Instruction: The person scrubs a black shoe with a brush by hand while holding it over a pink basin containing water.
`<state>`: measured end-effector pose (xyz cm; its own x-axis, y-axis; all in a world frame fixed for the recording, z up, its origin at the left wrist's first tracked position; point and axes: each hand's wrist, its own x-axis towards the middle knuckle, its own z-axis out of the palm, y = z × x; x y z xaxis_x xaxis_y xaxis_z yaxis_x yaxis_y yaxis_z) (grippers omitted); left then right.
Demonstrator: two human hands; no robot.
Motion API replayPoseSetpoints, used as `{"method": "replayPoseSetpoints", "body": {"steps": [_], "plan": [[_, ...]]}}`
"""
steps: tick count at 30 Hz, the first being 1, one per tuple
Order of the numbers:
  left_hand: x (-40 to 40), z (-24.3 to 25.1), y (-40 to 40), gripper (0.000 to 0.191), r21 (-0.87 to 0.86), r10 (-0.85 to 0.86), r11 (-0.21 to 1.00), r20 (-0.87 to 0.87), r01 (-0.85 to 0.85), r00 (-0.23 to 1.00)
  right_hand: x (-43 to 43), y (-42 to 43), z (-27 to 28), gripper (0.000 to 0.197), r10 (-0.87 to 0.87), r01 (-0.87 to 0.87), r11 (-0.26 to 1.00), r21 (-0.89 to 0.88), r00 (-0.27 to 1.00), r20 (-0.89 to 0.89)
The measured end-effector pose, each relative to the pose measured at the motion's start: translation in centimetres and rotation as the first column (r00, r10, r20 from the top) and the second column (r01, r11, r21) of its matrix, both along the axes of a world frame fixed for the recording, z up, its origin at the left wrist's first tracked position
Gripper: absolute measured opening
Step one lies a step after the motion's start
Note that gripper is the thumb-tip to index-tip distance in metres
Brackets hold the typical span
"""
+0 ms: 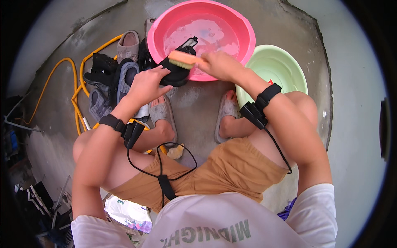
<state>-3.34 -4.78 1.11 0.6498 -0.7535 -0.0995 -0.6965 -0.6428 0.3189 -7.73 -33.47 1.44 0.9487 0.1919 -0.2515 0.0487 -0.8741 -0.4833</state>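
A black shoe [174, 72] lies across the near left rim of a pink plastic basin [249, 34] that holds water. My left hand [148, 83] holds the shoe by its left side, the thumb near its lower end; part of the grip is hidden. In my right hand [221, 65] is a scrub brush [183, 57] with a wooden back and pale bristles. Its bristles face down against or just above the shoe; contact is hard to tell. A strap or tab of the shoe sticks up over the water.
Several slippers and dark shoes [125, 74] crowd the floor at left, beside a yellow hose [77, 90]. A pale green basin [288, 59] with a small red item [270, 82] stands right. A yellowish chick-like object [176, 152] lies between my feet. Cables hang from my wrist straps.
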Motion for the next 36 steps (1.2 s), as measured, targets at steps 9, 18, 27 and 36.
{"method": "replayPoseSetpoints", "body": {"steps": [9, 18, 27, 36], "plan": [[-0.1, 0.1, 0.2, 0.053, -0.008, -0.005, 1.0, 0.015, 0.005, 1.0, -0.3, 0.0, -0.9, 0.044, 0.045, -0.051, 0.997, 0.062, 0.995, 0.091], [-0.1, -0.3, 0.4, 0.053, -0.025, -0.022, 0.999, 0.03, 0.022, 0.999, 0.2, -0.5, -1.1, 0.048, 0.074, -0.076, 0.996, 0.039, 0.996, 0.045], [0.0, -0.3, 0.4, 0.052, -0.069, -0.028, 0.997, 0.055, 0.031, 0.998, 0.3, -0.4, -0.9, 0.05, -0.021, 0.02, 0.999, -0.034, 0.999, -0.029], [0.0, -0.3, 0.3, 0.052, -0.082, -0.042, 0.996, 0.064, 0.047, 0.997, 0.5, -0.7, -0.1, 0.043, -0.108, 0.121, 0.974, -0.189, 0.991, 0.08]]}}
